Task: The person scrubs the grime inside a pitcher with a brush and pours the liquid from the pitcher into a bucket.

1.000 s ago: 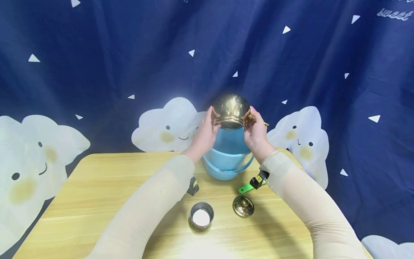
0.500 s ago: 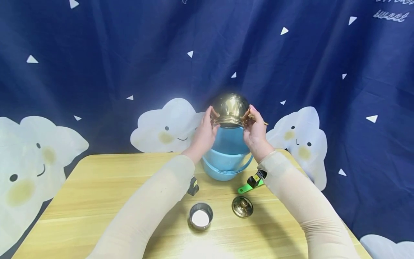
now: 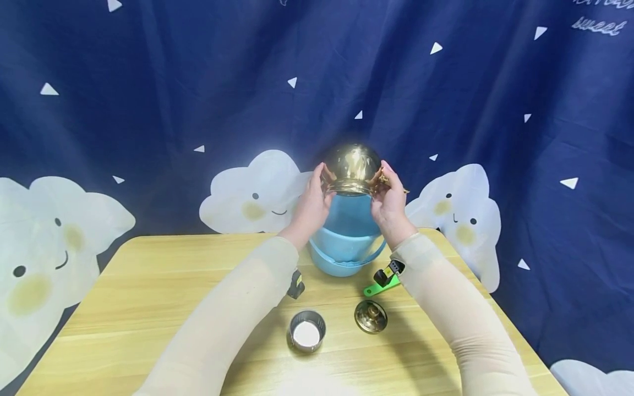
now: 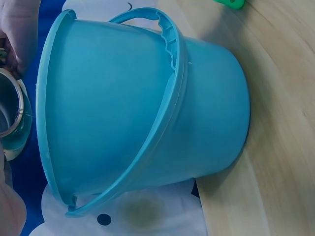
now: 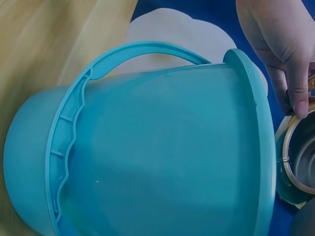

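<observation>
Above the light blue bucket (image 3: 346, 242), a shiny gold teapot (image 3: 354, 162) is held upside down with its mouth toward the bucket. My left hand (image 3: 312, 202) grips its left side near the rim. Its right side, by a gold projecting part, is gripped by my right hand (image 3: 388, 203). In the right wrist view, the teapot's round mouth (image 5: 305, 152) shows a dark inside. No liquid is visible falling from it. The bucket stands upright on the table, its handle (image 4: 162, 113) hanging down on the near side.
A metal cylindrical cup, like a strainer (image 3: 307, 331), stands near the front of the wooden table (image 3: 148, 286). Right of it lies a gold lid (image 3: 371, 317) with a knob. A green handle (image 3: 381, 287) lies behind the lid. A dark blue curtain (image 3: 198, 71) hangs behind.
The teapot tips slightly further, so less of its opening shows in the head view. My right forearm shifts a little to the left. Both hands keep their hold.
</observation>
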Tool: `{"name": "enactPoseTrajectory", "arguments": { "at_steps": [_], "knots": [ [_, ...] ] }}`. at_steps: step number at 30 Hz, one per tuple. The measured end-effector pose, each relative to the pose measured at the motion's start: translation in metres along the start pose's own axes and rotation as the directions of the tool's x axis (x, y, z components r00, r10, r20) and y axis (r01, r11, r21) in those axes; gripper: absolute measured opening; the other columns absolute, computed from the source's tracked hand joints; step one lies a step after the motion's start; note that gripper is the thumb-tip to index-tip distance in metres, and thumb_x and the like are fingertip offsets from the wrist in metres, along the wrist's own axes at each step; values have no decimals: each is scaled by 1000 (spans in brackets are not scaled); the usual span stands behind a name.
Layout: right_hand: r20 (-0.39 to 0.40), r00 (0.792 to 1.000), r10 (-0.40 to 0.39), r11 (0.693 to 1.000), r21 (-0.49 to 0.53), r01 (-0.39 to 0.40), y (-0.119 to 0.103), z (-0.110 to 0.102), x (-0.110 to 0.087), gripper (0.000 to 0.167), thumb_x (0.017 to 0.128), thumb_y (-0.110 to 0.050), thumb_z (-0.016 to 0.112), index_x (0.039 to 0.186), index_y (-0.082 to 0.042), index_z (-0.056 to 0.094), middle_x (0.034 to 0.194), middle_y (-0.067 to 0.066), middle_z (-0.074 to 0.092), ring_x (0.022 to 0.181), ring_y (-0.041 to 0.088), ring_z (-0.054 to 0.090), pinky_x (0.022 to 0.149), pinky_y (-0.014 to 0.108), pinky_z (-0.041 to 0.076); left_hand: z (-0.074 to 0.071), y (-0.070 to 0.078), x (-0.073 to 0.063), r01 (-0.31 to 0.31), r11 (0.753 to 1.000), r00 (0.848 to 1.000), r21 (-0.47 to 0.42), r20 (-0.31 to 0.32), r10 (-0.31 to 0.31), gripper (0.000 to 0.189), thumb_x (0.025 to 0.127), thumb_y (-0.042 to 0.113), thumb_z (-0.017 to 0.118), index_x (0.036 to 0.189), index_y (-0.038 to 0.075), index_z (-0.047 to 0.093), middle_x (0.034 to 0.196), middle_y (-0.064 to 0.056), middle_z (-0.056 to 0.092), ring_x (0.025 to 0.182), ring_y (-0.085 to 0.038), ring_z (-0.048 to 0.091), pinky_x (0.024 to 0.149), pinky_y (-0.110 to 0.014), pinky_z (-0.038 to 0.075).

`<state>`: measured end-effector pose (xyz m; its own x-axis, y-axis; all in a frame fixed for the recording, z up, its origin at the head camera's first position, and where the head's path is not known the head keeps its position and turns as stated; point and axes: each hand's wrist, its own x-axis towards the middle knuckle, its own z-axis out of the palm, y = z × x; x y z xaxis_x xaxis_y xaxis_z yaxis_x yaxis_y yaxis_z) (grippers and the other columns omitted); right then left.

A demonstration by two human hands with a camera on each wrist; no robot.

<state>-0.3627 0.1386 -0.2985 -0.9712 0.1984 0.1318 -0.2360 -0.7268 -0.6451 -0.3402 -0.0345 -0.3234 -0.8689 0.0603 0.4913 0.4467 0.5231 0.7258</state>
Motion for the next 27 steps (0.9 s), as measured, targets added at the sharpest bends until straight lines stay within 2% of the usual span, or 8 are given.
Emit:
{"name": "enactPoseTrajectory", "arguments": {
  "at_steps": [5,10,12,17,19,24,27],
  "knots": [
    [13,1000,11,1000,-7,-11,1,-3,0,48,102,-13,49,149,-6,44,69,-5,61,64,11,55,76,22,40,1,-1,0,8,998,1000,58,0,-8,82,97,5,63,161,12,12,155,-17,38,115,-31,61,90,-37,55],
    [34,999,-4,1000,-19,5,2,-4,0,46,102,-14,48,147,-7,48,70,-5,61,65,12,55,77,23,42,1,-3,0,-13,997,1000,80,11,12,83,97,6,63,161,12,11,159,-12,32,116,-26,59,94,-35,53],
    [34,999,-5,1000,-10,6,2,-5,0,45,102,-14,48,146,-7,49,71,-5,61,66,11,56,78,24,42,2,-3,1,-16,996,1000,82,16,15,83,97,5,63,161,12,11,160,-11,30,115,-25,59,91,-34,53],
    [31,999,-13,1000,-4,13,3,-7,0,48,102,-12,46,149,-4,44,70,-7,62,66,10,55,81,23,41,3,-3,0,-12,993,1000,118,19,10,85,96,5,63,162,15,11,162,-10,28,92,-25,63,72,-32,55],
    [36,999,-20,1000,-17,21,4,-8,0,49,102,-12,45,151,-4,41,69,-8,63,65,10,55,82,23,40,3,-4,0,-16,991,1000,130,16,14,85,96,4,64,162,15,11,161,-11,29,86,-23,62,68,-31,54],
    [48,998,-30,1000,-8,30,5,-9,0,48,102,-13,48,149,-4,44,71,-7,63,66,9,56,81,23,43,3,-5,-1,-14,990,1000,143,14,12,87,94,2,64,162,16,10,163,-10,26,78,-22,60,67,-31,53],
    [55,997,-45,999,9,45,6,-9,-1,43,101,-13,49,144,-4,51,73,-6,62,67,9,56,76,24,47,3,-6,-2,-15,988,1000,152,13,13,89,93,1,64,162,17,9,164,-9,24,74,-22,59,66,-32,53]
  ]
}}
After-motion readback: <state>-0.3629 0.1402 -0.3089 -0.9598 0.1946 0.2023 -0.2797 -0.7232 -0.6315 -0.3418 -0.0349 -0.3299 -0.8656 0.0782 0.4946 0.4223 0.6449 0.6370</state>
